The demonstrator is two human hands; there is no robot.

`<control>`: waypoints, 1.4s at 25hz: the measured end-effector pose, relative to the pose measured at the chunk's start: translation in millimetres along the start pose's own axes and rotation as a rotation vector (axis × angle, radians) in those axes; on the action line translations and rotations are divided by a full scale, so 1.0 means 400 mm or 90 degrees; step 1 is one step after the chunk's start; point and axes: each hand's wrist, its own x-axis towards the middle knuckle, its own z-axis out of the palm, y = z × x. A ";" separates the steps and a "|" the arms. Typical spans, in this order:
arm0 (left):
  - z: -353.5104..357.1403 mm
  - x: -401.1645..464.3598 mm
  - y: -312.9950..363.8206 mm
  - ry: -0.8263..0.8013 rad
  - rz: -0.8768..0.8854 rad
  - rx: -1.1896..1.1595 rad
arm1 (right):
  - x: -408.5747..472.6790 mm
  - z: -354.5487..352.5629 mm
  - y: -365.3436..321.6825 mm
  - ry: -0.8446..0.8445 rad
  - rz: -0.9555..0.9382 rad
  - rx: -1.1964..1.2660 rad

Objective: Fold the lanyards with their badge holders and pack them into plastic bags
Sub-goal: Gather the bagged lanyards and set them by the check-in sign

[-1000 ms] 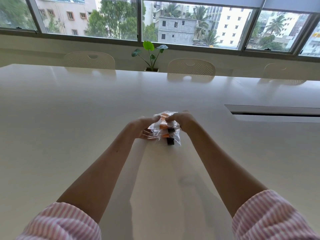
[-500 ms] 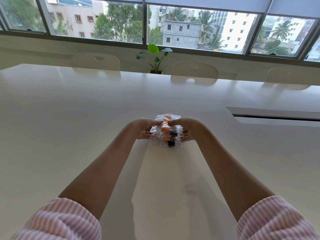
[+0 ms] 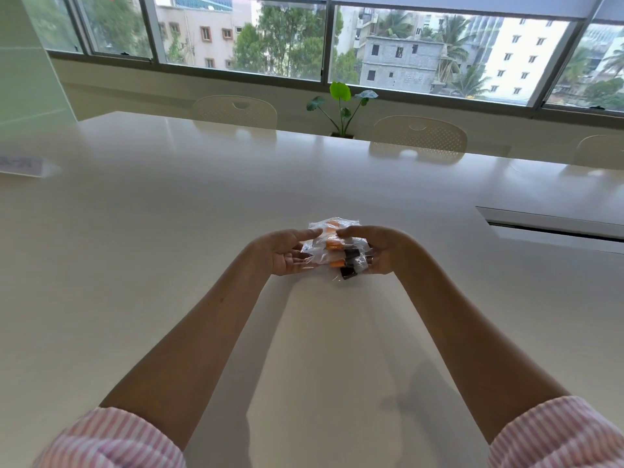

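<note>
A small stack of clear plastic bags (image 3: 332, 253) holding folded orange lanyards with black clips sits on the white table (image 3: 169, 248), in the middle ahead of me. My left hand (image 3: 283, 251) holds the stack's left side, thumb on top and fingers under the edge. My right hand (image 3: 381, 248) grips the right side the same way, thumb on top. The badge holders inside are hard to make out through the crinkled plastic.
A flat clear item (image 3: 23, 165) lies at the table's far left edge. A long cable slot (image 3: 553, 228) is set into the table at right. Cream chairs (image 3: 418, 135) and a small green plant (image 3: 341, 109) stand behind the far edge, under the windows.
The camera has turned left, so a flat item at the far left has come into sight. Both hands stay on the stack, which has settled flat on the table.
</note>
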 end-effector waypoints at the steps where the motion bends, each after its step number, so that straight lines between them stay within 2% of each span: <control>1: -0.020 -0.019 -0.007 0.002 0.005 -0.006 | -0.009 0.017 0.003 -0.011 0.005 -0.002; 7: -0.157 -0.139 -0.050 0.029 0.027 0.017 | -0.042 0.168 0.014 -0.040 0.012 -0.093; 15: -0.446 -0.306 -0.066 0.079 0.062 -0.014 | -0.024 0.499 0.038 -0.087 -0.002 -0.115; 25: -0.871 -0.473 -0.075 0.115 0.107 -0.061 | 0.035 0.970 0.074 -0.119 -0.033 -0.012; 29: -0.990 -0.532 -0.066 0.123 0.128 -0.084 | 0.045 1.107 0.058 -0.117 -0.043 -0.016; 35: -1.182 -0.570 -0.029 0.162 0.153 -0.134 | 0.112 1.303 0.016 -0.174 -0.048 -0.026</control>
